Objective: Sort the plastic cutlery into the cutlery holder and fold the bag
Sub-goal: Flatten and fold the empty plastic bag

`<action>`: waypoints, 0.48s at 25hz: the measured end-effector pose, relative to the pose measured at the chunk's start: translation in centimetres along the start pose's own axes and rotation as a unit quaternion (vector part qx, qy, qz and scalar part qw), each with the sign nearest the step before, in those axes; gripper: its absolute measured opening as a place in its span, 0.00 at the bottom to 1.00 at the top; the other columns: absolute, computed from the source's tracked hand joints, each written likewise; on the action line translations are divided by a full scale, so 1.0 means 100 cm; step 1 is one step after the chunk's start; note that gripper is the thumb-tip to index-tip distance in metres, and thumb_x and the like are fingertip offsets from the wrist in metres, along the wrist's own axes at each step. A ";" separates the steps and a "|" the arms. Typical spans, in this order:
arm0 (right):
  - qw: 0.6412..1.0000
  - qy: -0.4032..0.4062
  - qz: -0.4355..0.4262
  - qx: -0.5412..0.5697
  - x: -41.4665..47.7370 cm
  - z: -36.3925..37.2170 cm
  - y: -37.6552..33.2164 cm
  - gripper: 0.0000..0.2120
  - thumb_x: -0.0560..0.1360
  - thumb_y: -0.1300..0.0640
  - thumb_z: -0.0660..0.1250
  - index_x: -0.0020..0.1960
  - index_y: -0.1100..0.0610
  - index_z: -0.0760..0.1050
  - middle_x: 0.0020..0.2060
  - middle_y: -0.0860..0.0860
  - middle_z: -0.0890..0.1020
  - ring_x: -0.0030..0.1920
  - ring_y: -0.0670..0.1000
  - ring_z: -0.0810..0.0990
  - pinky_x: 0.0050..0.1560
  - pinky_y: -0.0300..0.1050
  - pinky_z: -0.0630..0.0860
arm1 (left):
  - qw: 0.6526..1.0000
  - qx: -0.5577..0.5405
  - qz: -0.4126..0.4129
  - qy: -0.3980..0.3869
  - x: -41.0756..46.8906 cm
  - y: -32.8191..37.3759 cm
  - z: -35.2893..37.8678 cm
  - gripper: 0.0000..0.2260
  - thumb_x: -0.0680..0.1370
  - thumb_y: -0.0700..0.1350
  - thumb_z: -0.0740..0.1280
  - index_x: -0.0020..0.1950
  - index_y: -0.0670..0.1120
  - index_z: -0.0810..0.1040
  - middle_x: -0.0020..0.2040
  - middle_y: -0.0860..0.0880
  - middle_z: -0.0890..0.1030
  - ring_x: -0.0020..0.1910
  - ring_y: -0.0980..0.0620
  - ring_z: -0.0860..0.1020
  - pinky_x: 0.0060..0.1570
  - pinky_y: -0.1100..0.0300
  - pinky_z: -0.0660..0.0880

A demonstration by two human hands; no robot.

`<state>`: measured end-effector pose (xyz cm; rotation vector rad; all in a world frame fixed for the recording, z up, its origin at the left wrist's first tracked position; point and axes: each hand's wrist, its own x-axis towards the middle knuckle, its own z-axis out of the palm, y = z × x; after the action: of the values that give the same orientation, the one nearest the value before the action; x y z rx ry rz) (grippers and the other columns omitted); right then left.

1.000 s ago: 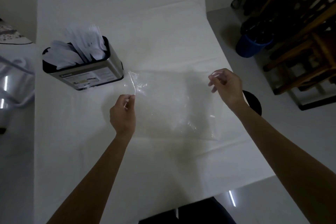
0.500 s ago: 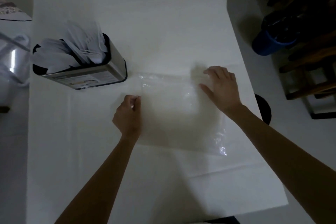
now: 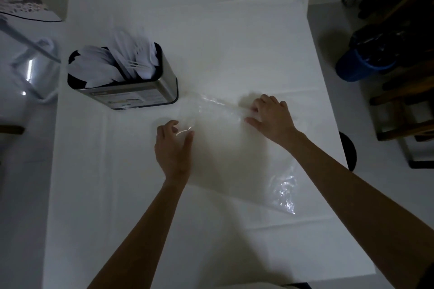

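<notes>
Bag (image 3: 234, 155): you are pressing it flat on the tabletop (image 3: 211, 30), left hand (image 3: 173, 148) and right hand (image 3: 272, 119) both spread; folding probably needs an edge pinched next.

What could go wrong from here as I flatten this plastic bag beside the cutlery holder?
The bag is thin and clear, crinkled at its near right corner; it may trap air and fold crooked.
The left hand lies close to the cutlery holder, whose cutlery sticks out above the rim; a sweep that way might knock it.
The bag could slide on the smooth table under the right hand.
</notes>
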<state>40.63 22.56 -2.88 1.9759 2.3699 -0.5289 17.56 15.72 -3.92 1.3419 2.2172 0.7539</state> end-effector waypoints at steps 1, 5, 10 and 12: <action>0.999 -0.009 0.000 0.035 -0.002 -0.003 -0.001 0.15 0.77 0.48 0.62 0.56 0.59 0.72 0.53 0.55 0.77 0.55 0.58 0.75 0.51 0.50 0.69 | 1.000 0.008 0.011 0.010 -0.004 -0.006 -0.002 0.21 0.72 0.50 0.70 0.62 0.46 0.72 0.58 0.46 0.75 0.54 0.46 0.74 0.53 0.52 0.69; 0.997 -0.025 -0.060 0.035 -0.033 -0.008 0.000 0.12 0.79 0.50 0.59 0.60 0.53 0.70 0.44 0.53 0.84 0.46 0.60 0.81 0.41 0.47 0.72 | 0.999 0.026 -0.017 0.026 -0.031 -0.027 -0.012 0.27 0.72 0.54 0.69 0.67 0.44 0.69 0.65 0.43 0.71 0.62 0.42 0.68 0.60 0.50 0.65; 0.979 0.014 -0.025 0.201 -0.103 -0.013 -0.011 0.12 0.77 0.47 0.55 0.53 0.49 0.73 0.33 0.42 0.82 0.29 0.48 0.80 0.38 0.45 0.77 | 0.996 -0.069 -0.059 0.016 -0.066 -0.036 -0.031 0.35 0.71 0.62 0.64 0.70 0.42 0.66 0.68 0.41 0.67 0.64 0.42 0.66 0.62 0.50 0.66; 0.964 0.043 -0.002 0.264 -0.133 -0.007 -0.017 0.08 0.78 0.50 0.58 0.52 0.50 0.74 0.32 0.44 0.82 0.26 0.47 0.78 0.36 0.43 0.76 | 0.991 -0.108 -0.074 0.023 -0.080 -0.038 -0.039 0.35 0.72 0.60 0.64 0.72 0.41 0.62 0.71 0.41 0.64 0.68 0.43 0.64 0.63 0.54 0.63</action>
<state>41.88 9.86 1.17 2.2165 2.4702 -1.2074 16.12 6.24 -2.69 1.0551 2.1701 0.9469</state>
